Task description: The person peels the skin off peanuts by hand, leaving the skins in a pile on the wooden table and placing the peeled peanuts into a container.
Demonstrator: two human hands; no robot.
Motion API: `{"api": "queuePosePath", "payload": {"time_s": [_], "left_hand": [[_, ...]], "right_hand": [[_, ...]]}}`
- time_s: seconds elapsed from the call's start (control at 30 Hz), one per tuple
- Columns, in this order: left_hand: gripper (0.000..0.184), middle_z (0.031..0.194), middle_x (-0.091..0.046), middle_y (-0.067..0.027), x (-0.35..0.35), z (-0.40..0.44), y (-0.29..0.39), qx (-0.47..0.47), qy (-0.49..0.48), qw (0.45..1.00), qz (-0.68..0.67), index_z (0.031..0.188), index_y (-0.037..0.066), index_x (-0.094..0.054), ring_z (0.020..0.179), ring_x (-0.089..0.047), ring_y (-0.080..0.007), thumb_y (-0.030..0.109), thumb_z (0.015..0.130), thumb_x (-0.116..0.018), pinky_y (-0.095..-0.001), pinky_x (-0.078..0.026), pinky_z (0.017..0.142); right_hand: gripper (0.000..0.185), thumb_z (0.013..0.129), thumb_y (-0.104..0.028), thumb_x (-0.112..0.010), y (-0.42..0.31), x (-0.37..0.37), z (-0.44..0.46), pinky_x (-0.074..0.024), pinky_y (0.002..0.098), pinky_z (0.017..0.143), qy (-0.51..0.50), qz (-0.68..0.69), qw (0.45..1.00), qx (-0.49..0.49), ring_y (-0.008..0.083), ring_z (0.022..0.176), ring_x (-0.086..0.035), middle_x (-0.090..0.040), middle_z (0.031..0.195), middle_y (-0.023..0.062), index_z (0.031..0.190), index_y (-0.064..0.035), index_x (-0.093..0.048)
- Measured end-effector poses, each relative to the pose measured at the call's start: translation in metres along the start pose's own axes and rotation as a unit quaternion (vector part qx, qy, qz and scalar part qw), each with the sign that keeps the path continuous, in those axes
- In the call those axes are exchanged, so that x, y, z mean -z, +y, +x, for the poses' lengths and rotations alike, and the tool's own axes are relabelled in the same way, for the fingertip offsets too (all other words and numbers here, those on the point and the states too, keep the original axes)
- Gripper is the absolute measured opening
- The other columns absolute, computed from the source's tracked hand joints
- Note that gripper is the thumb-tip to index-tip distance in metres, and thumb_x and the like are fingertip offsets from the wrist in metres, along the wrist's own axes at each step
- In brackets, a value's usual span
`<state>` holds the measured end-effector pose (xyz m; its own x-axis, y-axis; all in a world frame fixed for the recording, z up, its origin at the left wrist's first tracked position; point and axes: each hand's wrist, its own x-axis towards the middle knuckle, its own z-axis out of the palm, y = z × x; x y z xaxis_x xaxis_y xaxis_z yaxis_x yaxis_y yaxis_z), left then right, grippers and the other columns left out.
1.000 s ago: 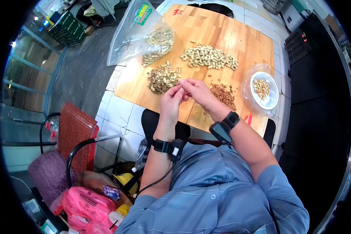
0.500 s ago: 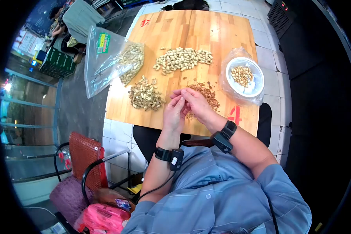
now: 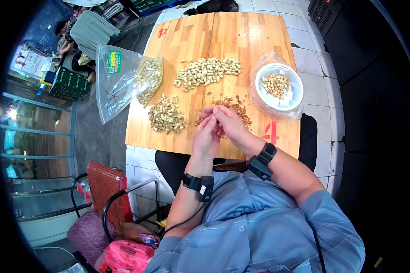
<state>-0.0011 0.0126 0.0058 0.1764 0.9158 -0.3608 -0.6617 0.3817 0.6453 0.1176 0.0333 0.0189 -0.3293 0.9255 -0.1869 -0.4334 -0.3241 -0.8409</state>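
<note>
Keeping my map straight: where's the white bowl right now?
In the head view, the bowl sits near the right edge of the table, right of the brown flakes and just beyond the red 4.

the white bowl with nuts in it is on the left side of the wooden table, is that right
Not quite: the head view shows the white bowl on the right side of the wooden table, not the left. It does have nuts in it.

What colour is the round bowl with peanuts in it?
The bowl is white; the head view shows it best.
</note>
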Motion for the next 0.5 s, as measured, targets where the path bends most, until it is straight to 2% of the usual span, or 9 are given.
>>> {"api": "queuePosePath", "payload": {"time_s": [0.27, 0.5], "left_hand": [[0.016, 0.092, -0.064, 0.0005, -0.008, -0.003, -0.007, -0.005, 0.026, 1.0, -0.014, 0.111, 0.01, -0.063, 0.081, -0.061, -0.011, 0.019, 0.1, -0.054, -0.0277, -0.052, 0.075], [0.016, 0.096, -0.063, 0.0019, -0.013, -0.008, -0.004, 0.01, 0.017, 1.0, -0.014, 0.11, 0.013, -0.062, 0.085, -0.061, -0.0105, 0.023, 0.101, -0.053, -0.028, -0.052, 0.077]], "right_hand": [[0.037, 0.105, -0.03, -0.039, 0.001, 0.002, -0.008, -0.0468, 0.0212, 0.075, -0.009, 0.022, 0.999, 0.028, 0.0106, 0.096, -0.06, -0.065, 0.116, 0.0089, 0.126, -0.0038, -0.055], [0.036, 0.105, -0.027, -0.039, 0.002, 0.005, -0.011, -0.0476, 0.0216, 0.077, -0.007, 0.014, 0.999, 0.038, 0.0106, 0.097, -0.06, -0.065, 0.117, 0.0092, 0.129, -0.0041, -0.053]]}}
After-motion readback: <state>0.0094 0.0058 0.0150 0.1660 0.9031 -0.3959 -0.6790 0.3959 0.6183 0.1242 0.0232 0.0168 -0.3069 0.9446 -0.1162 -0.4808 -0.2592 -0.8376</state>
